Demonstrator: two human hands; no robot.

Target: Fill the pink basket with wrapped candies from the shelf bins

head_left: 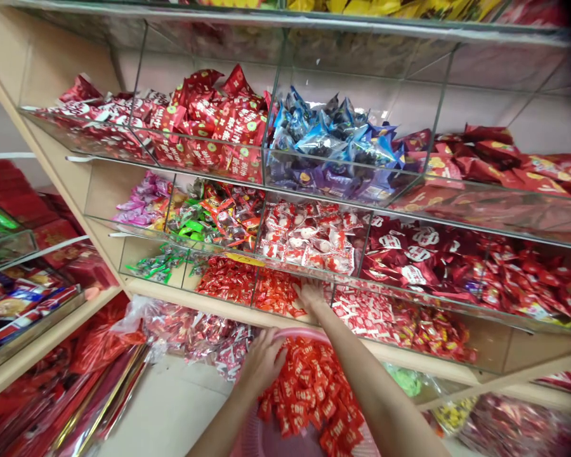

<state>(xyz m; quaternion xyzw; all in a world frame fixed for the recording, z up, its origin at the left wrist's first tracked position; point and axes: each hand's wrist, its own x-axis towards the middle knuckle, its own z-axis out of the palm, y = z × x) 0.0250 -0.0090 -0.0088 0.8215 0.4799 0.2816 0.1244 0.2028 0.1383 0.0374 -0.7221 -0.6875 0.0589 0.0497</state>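
Observation:
A pink plastic basket (266, 438) stands below the shelf front, partly filled with small red wrapped candies (299, 387). Across its upper left rim lies my left hand (261, 360), fingers stretched out and thumb over the candies inside; I cannot see it gripping the rim. My right hand (312, 294) reaches over the basket into a bottom-row bin of orange-red wrapped candies (278, 291). Its fingers are extended and apart, touching or just above the candies at the bin's right side. No candy shows in either hand. My right forearm hides part of the basket's right side.
Clear bin panels (266, 155) divide the shelves above. They hold red packets (214, 120), blue packets (333, 136) and white-and-red candies (309, 235). Pink-and-white candies (361, 311) fill the bin to the right. Bagged goods (204, 330) lie on the floor (171, 406) under the shelf.

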